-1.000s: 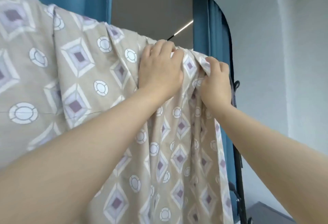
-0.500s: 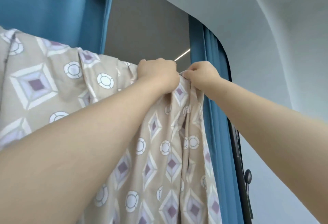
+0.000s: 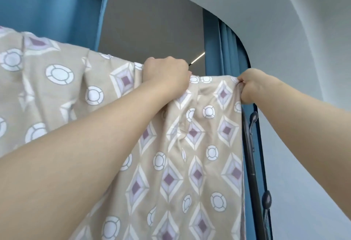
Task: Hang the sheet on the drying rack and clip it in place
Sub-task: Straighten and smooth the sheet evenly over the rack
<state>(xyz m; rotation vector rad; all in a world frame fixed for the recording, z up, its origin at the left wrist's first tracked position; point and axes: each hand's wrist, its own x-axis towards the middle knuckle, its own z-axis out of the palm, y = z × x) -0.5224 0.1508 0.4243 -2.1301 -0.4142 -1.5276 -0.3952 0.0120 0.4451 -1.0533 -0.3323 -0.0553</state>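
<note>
Sheet (image 3: 199,144) hangs over the rack top, its top edge running L-R, up and ahead of the person. L hand (image 3: 167,74) is fisted round the top fold; R hand (image 3: 250,86) pinches the sheet's right corner, just beside the black rack upright (image 3: 251,163). Cloth between the 2 hands is pulled flat (top bar hidden under it). No clip in view. R hand is nearer the end, so clipping prob starts there.

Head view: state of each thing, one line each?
sheet: draped over drying rack, no clip visible.
left hand: grips sheet's top edge.
right hand: pinches sheet's right corner.
drying rack: upright, top bar hidden under sheet.
blue curtain: hangs behind.
</note>
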